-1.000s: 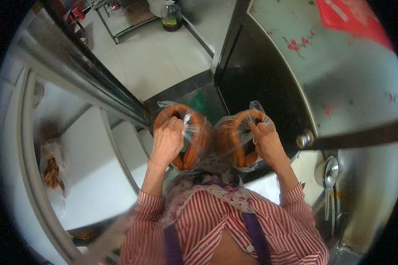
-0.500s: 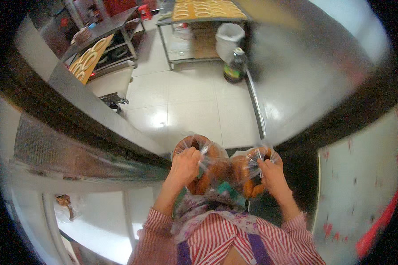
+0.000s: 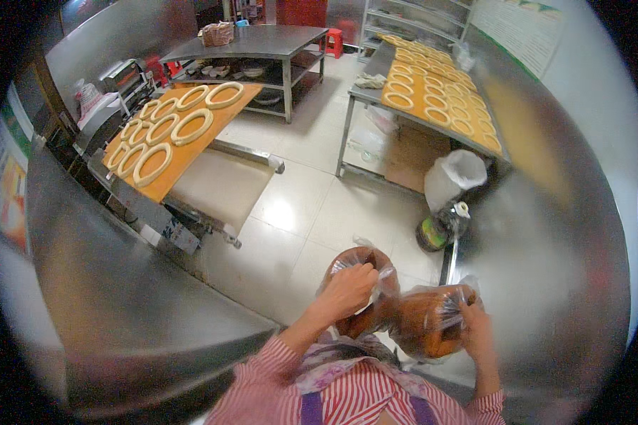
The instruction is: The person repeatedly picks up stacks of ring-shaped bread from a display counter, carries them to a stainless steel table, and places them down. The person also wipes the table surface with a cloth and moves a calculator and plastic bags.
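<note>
Room: pale tiled floor [image 3: 319,241], flat orange board [image 3: 189,154] with pale dough rings [image 3: 208,121] at left | Left hand [image 3: 346,292]: fingers pinching the gathered top of a clear plastic bag of brown rings [image 3: 381,313] | Right hand [image 3: 478,327]: fingers pinching a second clear plastic bag of brown rings [image 3: 424,319] | Both bags hang side by side above the floor

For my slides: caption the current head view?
Left hand and right hand hold bagged brown rings; boards of pale rings beyond.
</note>
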Tool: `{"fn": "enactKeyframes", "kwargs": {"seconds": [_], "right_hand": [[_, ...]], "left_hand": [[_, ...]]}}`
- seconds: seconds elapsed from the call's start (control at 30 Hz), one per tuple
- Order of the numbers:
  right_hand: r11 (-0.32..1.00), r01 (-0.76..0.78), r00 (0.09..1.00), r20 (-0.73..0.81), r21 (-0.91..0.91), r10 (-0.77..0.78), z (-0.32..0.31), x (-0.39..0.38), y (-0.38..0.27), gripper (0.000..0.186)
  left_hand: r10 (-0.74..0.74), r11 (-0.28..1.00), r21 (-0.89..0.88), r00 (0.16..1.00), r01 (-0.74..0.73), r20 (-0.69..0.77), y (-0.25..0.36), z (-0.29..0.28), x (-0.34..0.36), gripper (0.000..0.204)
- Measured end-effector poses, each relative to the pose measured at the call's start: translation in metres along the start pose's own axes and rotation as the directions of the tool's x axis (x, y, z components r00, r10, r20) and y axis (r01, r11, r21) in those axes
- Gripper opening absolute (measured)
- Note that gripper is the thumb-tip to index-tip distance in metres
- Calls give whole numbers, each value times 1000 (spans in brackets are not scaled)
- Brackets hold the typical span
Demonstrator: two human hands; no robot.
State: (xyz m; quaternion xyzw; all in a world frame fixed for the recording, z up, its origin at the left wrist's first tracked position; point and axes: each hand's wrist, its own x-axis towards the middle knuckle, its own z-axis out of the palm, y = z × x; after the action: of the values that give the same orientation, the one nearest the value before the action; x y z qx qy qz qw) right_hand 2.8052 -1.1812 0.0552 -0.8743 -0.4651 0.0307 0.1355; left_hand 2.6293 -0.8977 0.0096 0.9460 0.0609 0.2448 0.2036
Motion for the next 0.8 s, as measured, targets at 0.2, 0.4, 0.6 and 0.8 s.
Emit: {"fn": "enactKeyframes", "kwargs": {"seconds": [0.2,0.4,0.6,0.8], "right_hand": [[978,198,978,-82,65,-192,-15,202,14,46],[887,455,883,87,80,-461,-18,419,-14,52],[756,643,730,198,124,-654,-17,625,-54,49],[690,717,665,202,100,-719,-5,807,-113,52]], "left_hand": [[-91,992,82,994,95,-53,-127,-13,128,4],[-268,951,134,960,277,-81,-254,-38,230,5],[-406,873,156,867,461,-289,-371,-66,326,5],[-443,820,162,788,549,-428,-505,-111,410,3]]}}
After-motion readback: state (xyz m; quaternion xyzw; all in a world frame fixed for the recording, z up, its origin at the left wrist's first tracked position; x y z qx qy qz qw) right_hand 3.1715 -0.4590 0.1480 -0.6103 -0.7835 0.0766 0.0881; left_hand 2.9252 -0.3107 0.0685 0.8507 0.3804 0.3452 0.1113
